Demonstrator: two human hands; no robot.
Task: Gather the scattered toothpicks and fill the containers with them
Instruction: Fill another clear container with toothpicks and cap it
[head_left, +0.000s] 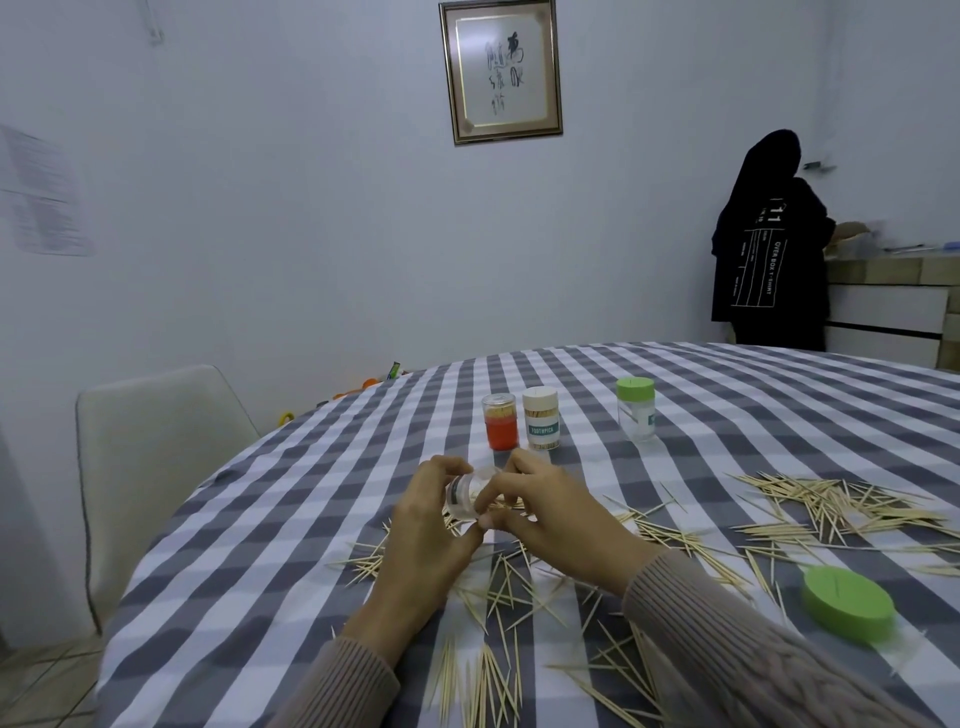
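A: Hands?
B: Left hand (426, 525) grips a small clear plastic container (467, 493), tilted; right hand (540, 509) pinches a few thin wooden toothpicks (506, 503) at its mouth.
A: The rest?
B: Scattered toothpicks (831, 506) on the checked table (727, 405), round the container and right of it; loose green round lid (848, 603) farther right.

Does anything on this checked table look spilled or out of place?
Yes. Thin wooden toothpicks lie strewn loose over the grey-and-white checked tablecloth, in heaps at the right and near the person. A round green lid lies by itself at the right, off any jar. Both hands hold a small clear plastic container.
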